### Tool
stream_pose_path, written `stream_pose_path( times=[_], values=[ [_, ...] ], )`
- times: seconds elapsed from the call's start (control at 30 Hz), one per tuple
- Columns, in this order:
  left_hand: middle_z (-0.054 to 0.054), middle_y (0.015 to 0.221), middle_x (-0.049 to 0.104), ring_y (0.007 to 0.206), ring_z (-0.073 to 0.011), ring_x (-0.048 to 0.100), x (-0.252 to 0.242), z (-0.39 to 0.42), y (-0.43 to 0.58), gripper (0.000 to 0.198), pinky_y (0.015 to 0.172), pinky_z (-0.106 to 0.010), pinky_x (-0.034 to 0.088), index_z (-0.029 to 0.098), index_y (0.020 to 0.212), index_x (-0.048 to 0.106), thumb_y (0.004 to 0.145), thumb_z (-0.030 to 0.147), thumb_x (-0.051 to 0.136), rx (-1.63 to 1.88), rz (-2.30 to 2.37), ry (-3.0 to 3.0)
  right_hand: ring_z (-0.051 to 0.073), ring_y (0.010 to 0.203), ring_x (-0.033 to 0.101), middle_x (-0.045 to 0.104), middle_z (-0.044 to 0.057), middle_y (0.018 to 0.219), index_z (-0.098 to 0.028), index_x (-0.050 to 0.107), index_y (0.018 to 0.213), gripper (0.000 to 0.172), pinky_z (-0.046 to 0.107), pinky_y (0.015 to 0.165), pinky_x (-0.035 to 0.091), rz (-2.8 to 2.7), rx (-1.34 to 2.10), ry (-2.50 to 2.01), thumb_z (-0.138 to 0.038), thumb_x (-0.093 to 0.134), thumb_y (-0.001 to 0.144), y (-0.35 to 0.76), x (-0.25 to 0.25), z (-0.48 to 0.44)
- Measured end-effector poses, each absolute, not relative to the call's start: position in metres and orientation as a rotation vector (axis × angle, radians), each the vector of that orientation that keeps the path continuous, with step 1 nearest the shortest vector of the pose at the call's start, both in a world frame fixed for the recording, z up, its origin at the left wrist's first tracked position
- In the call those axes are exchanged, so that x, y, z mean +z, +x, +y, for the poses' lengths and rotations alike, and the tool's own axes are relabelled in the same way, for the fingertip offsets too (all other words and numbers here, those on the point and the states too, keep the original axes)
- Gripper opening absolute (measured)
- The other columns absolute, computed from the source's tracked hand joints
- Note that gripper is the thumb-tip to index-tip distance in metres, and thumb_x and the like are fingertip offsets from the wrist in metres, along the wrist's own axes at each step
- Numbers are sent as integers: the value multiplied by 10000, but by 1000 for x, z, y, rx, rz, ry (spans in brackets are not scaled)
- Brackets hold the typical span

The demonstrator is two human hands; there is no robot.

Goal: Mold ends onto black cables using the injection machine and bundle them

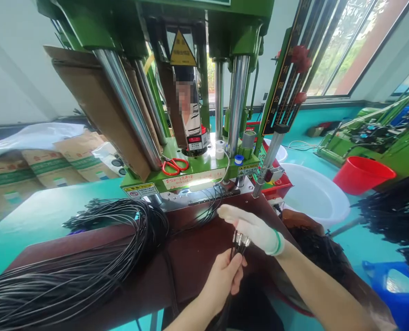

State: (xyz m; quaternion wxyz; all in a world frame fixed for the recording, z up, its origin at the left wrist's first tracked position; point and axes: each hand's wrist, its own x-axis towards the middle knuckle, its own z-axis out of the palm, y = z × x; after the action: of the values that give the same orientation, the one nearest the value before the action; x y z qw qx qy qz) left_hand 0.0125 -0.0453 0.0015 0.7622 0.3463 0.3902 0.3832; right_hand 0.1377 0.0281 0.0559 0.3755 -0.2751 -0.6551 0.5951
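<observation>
Bare and closed, my left hand [227, 271] grips several black cables below their metal-tipped ends [241, 240], which point up. My right hand [251, 226], in a white glove with a green cuff, lies just above those tips; its fingers are stretched out and held close together, and its palm side is hidden. Other thin black cables [209, 209] run from the metal plate of the green press [204, 171] onto the dark red tabletop [194, 257]. A large bundle of black cables [135, 234] covers the left part of the table.
Red-handled scissors [174, 166] and a blue tape roll [239, 159] lie on the press ledge. Cardboard [97, 105] leans at its left. A white tub [309, 193], a red bucket [366, 175] and hanging black cables [390, 220] are at the right.
</observation>
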Motion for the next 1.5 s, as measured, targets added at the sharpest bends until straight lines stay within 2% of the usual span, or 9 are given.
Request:
stream_pose_path(
  times=[0.2, 0.47, 0.67, 0.87, 1.03, 1.23, 1.3, 1.4, 1.5],
  values=[
    [63, 461, 452, 321, -38, 345, 1, -36, 19, 355, 354, -192, 261, 142, 745, 480, 753, 493, 535, 902, 871, 736, 231, 976, 592, 631, 105, 1083, -129, 620, 1102, 452, 340, 863, 455, -2470, 1225, -883, -417, 352, 879, 130, 75, 37],
    [83, 454, 381, 346, -26, 289, 2, -19, 25, 401, 346, -180, 193, 154, 728, 469, 720, 549, 542, 990, 952, 736, 208, 1107, 517, 555, 136, 1201, -100, 479, 1242, 502, 347, 936, 421, -2175, 1307, -815, -421, 305, 896, 125, 47, 54],
    [115, 442, 273, 363, -10, 193, 7, -7, -5, 430, 355, -170, 117, 167, 714, 449, 657, 565, 601, 1105, 1036, 624, 222, 1107, 483, 539, 124, 1188, -124, 547, 1111, 336, 380, 974, 366, -2232, 233, -1612, -138, 407, 806, 142, 9, 122],
    [117, 436, 270, 360, -12, 193, 2, -6, -15, 400, 355, -180, 106, 171, 710, 438, 669, 534, 603, 1129, 1040, 601, 290, 1085, 461, 528, 170, 1121, -91, 535, 1077, 403, 408, 918, 347, -2526, 148, -1715, -44, 480, 680, 142, 10, 146],
    [116, 465, 281, 377, -15, 199, 11, -10, -12, 380, 366, -173, 111, 191, 775, 415, 705, 538, 556, 1125, 1010, 642, 315, 875, 579, 588, 159, 1004, -143, 549, 1029, 401, 397, 724, 412, -2680, 280, -1835, -138, 525, 629, 147, 16, 127],
    [130, 455, 230, 377, -16, 175, 10, -15, -14, 341, 367, -170, 96, 216, 750, 356, 702, 451, 599, 1070, 1015, 690, 250, 884, 591, 634, 115, 932, -166, 546, 876, 212, 326, 748, 414, -2595, 442, -1931, -260, 455, 709, 192, 13, 76],
    [129, 443, 228, 372, -16, 173, 8, -13, -11, 322, 364, -172, 100, 209, 734, 373, 698, 429, 607, 1041, 1015, 703, 192, 726, 608, 640, 78, 813, -172, 503, 830, 169, 281, 641, 435, -2367, 706, -1920, -280, 424, 727, 203, 13, 52],
    [127, 436, 224, 369, -16, 168, 8, -11, 2, 307, 357, -170, 106, 202, 709, 390, 690, 409, 616, 980, 976, 731, 114, 389, 498, 557, -22, 523, -178, 433, 844, 156, 211, 399, 359, -1799, 1295, -1702, -293, 400, 744, 205, 15, 16],
    [122, 440, 239, 364, -15, 173, 11, -11, 20, 305, 348, -165, 107, 200, 694, 393, 687, 404, 620, 913, 957, 768, 60, 270, 358, 504, -75, 499, -184, 407, 898, 191, 161, 278, 253, -1401, 1495, -1407, -314, 444, 764, 195, 12, -7]
  ],
)
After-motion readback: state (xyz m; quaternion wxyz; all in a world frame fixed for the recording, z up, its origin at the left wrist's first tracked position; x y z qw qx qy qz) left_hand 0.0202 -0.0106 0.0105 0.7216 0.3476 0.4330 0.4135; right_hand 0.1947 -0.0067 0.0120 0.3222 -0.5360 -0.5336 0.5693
